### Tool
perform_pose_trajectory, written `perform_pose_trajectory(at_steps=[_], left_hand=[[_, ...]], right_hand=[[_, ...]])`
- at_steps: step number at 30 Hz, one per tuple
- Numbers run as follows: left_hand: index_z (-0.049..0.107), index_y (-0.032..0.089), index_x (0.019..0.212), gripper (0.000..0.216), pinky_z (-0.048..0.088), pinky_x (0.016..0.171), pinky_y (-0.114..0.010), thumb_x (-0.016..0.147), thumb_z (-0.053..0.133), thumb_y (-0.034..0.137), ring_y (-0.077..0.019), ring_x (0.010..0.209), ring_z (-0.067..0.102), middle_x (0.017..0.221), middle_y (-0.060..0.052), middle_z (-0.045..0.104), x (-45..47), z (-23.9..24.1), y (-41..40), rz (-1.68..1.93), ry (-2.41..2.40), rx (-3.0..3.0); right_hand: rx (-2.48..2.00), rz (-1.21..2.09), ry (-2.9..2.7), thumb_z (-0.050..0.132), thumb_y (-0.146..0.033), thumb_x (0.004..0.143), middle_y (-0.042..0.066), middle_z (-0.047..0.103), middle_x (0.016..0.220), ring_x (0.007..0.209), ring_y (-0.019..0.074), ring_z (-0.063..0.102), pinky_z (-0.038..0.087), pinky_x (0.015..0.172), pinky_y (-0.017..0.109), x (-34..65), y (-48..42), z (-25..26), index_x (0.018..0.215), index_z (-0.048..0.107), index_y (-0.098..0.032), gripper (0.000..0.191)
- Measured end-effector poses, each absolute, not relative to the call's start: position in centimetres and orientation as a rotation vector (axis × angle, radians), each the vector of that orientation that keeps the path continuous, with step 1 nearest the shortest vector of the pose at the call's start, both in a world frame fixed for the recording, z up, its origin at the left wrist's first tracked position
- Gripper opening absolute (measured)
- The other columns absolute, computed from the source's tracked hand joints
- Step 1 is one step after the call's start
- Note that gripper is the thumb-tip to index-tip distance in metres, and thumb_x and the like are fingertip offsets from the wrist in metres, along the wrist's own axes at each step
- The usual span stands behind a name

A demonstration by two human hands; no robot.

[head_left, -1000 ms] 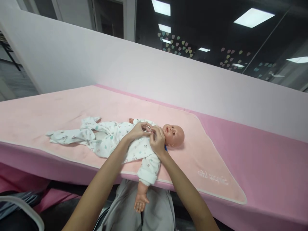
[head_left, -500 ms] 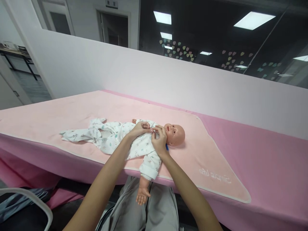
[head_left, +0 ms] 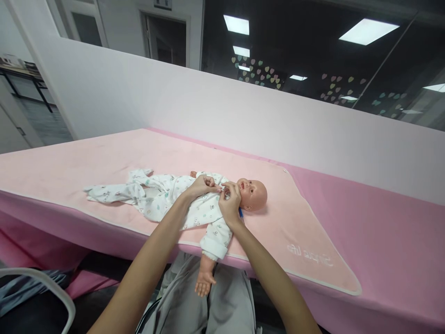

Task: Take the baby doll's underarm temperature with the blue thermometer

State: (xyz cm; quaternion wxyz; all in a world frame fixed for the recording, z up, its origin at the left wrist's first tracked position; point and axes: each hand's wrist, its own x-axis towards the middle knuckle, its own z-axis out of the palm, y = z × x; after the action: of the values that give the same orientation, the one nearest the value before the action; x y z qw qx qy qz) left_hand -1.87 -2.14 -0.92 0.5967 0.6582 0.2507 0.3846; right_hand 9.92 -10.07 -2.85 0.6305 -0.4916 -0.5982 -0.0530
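pale wall (head_left: 243,116) behind the pink table (head_left: 382,232); dark glass (head_left: 313,37) with heart stickers (head_left: 257,72) at one o'clock, doorway (head_left: 165,41) at eleven, ceiling panels (head_left: 368,31) lit.

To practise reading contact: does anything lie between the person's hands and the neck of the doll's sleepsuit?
Nothing visible does. The left hand and right hand both pinch the sleepsuit at its neck, beside the chin of the doll. A small blue item shows by the right wrist, off to the side.
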Motion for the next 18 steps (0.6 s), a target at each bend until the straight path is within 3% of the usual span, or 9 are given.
perform_pose_trajectory(at_steps=[10,18], left_hand=[[0.053,0.014,0.062,0.034,0.048,0.066,-0.025,0.046,0.081,0.024,-0.0139,0.065,0.062,0.064,-0.001,0.065,-1.79,-0.97,-2.29,0.957,0.552,1.522],[0.051,0.014,0.061,0.035,0.047,0.067,-0.026,0.047,0.081,0.027,-0.0137,0.067,0.061,0.066,-0.001,0.064,-1.80,-0.92,-2.43,0.964,0.546,1.548]], right_hand=[[-1.101,-0.202,-1.540,0.041,-0.007,0.074,0.007,0.056,0.092,0.092,0.0179,0.052,0.044,0.083,0.030,9.83,-10.16,-2.78,0.091,0.055,-0.018,0.025],[-1.112,-0.214,-1.471,0.037,-0.006,0.077,0.005,0.060,0.084,0.082,0.0163,0.054,0.045,0.077,0.029,9.90,-9.93,-3.19,0.086,0.056,-0.019,0.025]])
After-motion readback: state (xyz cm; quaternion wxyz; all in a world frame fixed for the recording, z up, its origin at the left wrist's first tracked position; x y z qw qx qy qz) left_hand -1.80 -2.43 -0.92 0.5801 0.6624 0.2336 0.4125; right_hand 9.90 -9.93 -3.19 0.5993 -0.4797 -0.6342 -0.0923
